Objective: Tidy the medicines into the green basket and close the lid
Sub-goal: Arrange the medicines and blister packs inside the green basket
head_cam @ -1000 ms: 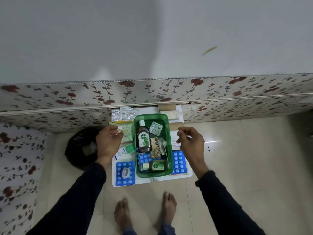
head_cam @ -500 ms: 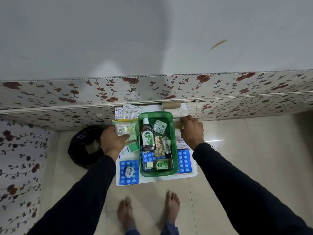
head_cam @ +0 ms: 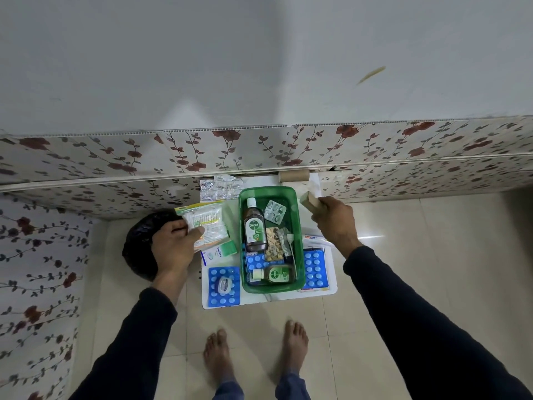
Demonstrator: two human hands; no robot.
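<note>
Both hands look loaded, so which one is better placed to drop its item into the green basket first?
Right. The right hand holds the beige roll beside the green basket rim; the left hand grips its sachet packet farther off.

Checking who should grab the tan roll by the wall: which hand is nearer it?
Right. The right hand, holding a beige box, is just below the tan roll; the left hand is across the green basket.

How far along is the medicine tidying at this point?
Partly done: the green basket already holds two Dettol bottles and blister strips. In hand: left hand grips a sachet pack, right hand a beige box. Left: blue blister sheets outside; no lid visible.
</note>
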